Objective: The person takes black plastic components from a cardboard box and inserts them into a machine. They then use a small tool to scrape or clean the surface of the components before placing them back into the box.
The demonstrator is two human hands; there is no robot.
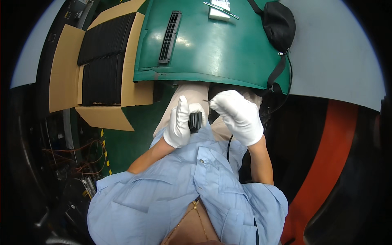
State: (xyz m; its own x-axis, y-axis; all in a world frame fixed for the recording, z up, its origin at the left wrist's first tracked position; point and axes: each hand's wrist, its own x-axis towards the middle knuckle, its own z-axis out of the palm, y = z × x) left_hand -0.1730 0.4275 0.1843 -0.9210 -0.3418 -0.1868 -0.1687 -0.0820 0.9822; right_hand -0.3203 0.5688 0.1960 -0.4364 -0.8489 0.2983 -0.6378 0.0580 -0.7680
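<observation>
My left hand [179,124], in a white glove, is closed around a black ribbed block-like part [195,122] in front of my lap, with the thumb raised. Just to its right is my right hand [238,114], also gloved, its fingers pinched together. A thin dark tip [206,100] sticks out of that pinch toward the left hand, apart from the black part; the rest of this slim tool is hidden by the glove. Ahead, a long dark grey part with a grid of slots [169,37] lies on the green tabletop [204,53].
An open cardboard box [65,69] packed with rows of black parts [102,81] stands at the left. On the table's far side, a slim metallic pen-like tool [222,10] rests across a white block [219,16]. A black bag [279,22] with straps lies at the right edge.
</observation>
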